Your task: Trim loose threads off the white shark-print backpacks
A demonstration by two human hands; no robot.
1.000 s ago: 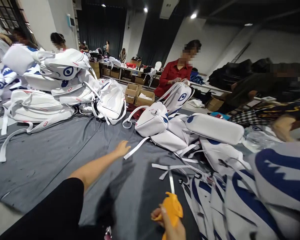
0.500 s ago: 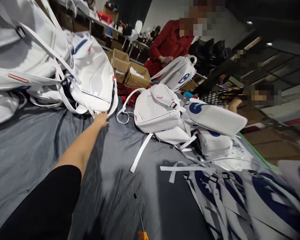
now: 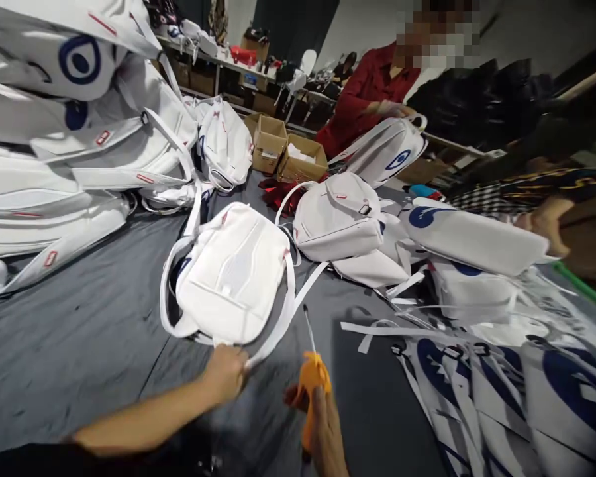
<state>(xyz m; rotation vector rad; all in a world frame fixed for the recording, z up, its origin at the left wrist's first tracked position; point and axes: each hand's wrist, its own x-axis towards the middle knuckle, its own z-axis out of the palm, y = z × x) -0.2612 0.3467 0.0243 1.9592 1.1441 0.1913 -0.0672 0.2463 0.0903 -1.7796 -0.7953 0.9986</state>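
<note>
Left hand (image 3: 227, 372): clenched at the near end of the white bag (image 3: 238, 275), left of frame centre. Right hand (image 3: 324, 424): closed around the orange tool (image 3: 314, 381), bottom centre. Left pile (image 3: 44, 175) and right pile (image 3: 338, 225) flank the bag. Bare table (image 3: 89, 344) extends lower left; green edge (image 3: 583, 288), far right.

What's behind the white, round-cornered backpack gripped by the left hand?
Beyond the gripped backpack: another white backpack, a shiny red bundle and two open brown cardboard boxes. Anything its body blocks can't be seen.
</note>
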